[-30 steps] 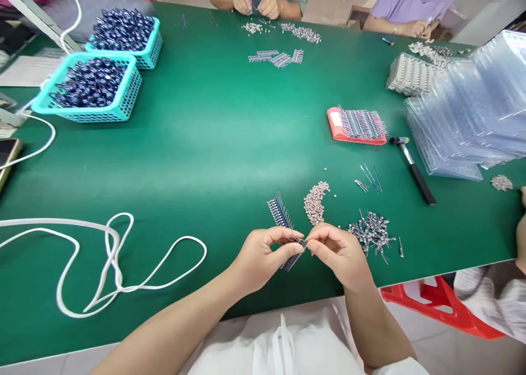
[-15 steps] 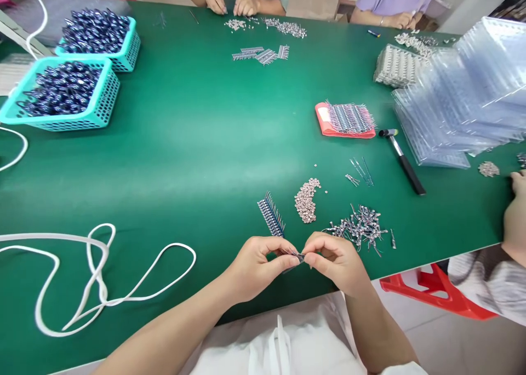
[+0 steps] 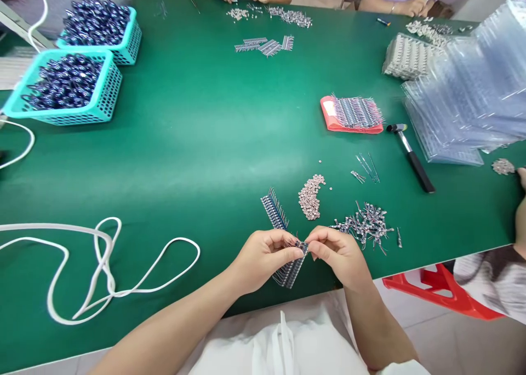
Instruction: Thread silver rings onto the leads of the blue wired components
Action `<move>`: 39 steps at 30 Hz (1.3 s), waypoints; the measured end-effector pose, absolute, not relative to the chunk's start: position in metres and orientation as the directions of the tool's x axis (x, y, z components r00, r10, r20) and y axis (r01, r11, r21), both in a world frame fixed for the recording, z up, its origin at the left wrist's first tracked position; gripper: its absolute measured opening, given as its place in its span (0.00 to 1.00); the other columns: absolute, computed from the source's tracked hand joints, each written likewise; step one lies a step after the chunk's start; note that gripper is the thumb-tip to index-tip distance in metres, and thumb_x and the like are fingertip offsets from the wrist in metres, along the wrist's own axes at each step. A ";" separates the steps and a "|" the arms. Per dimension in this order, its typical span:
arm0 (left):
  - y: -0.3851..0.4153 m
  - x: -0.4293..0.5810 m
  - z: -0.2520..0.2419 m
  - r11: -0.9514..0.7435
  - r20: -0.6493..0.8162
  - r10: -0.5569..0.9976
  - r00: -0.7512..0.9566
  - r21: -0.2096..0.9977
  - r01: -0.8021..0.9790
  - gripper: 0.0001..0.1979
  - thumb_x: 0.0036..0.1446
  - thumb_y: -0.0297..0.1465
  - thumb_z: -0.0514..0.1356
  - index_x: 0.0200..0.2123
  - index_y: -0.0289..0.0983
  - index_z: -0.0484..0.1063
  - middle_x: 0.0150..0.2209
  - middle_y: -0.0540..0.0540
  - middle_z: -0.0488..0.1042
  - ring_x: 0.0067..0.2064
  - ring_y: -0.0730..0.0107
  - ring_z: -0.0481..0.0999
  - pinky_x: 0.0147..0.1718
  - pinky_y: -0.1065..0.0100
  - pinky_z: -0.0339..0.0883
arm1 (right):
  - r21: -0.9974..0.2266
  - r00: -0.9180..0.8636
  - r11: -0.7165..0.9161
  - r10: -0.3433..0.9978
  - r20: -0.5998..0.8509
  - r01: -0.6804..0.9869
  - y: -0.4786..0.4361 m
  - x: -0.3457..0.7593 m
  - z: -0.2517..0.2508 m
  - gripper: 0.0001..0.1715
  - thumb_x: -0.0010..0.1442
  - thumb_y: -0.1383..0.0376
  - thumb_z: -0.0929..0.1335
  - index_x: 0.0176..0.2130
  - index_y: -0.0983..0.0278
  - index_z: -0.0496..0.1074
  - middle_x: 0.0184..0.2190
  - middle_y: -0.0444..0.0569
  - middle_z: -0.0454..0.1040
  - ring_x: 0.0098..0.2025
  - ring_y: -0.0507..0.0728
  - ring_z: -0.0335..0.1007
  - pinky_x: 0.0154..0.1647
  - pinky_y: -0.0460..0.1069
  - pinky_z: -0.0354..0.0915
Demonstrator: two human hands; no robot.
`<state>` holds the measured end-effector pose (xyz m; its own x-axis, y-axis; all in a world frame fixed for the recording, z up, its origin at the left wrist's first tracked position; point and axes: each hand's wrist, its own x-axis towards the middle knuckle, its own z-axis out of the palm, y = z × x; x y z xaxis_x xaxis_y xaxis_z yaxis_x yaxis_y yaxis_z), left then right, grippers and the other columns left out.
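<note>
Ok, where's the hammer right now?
Head view, right side: the hammer lies on the green table, its head between the red-wrapped bundle and the clear plastic stack, beyond and to the right of the person's right hand.

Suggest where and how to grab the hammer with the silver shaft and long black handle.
Probably midway along the thick black handle, coming from the left: the hammer lies flat, handle end toward the green table's near edge, while stacked clear plastic sheets crowd its right side.
</note>
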<state>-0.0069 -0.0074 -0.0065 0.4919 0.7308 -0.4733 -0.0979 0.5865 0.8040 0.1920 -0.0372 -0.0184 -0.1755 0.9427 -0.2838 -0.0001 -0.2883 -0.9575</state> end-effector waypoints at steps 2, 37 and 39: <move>-0.008 -0.007 -0.007 0.585 -0.473 0.735 0.487 0.805 -0.101 0.06 0.50 0.30 0.69 0.30 0.33 0.78 0.28 0.49 0.78 0.31 0.74 0.73 0.33 0.72 0.67 | -0.960 -0.180 -0.281 0.944 -0.278 0.009 -0.036 0.191 -0.019 0.07 0.61 0.59 0.72 0.35 0.61 0.77 0.30 0.44 0.74 0.28 0.49 0.67 0.30 0.45 0.65; -0.011 -0.009 -0.006 0.456 -0.303 0.818 0.488 0.860 -0.231 0.02 0.55 0.29 0.69 0.32 0.37 0.82 0.30 0.47 0.81 0.33 0.71 0.78 0.38 0.70 0.73 | -0.958 -0.128 0.246 0.965 0.228 0.146 -0.047 0.179 -0.014 0.13 0.60 0.73 0.70 0.42 0.57 0.76 0.31 0.44 0.75 0.31 0.52 0.70 0.31 0.48 0.65; -0.011 -0.009 -0.005 0.462 -0.312 0.819 0.482 0.856 -0.230 0.03 0.54 0.30 0.69 0.32 0.36 0.82 0.30 0.47 0.81 0.33 0.70 0.79 0.38 0.69 0.74 | -0.948 -0.120 0.272 0.960 0.254 0.165 -0.048 0.178 -0.013 0.13 0.60 0.74 0.70 0.42 0.57 0.75 0.31 0.45 0.76 0.31 0.52 0.70 0.31 0.48 0.66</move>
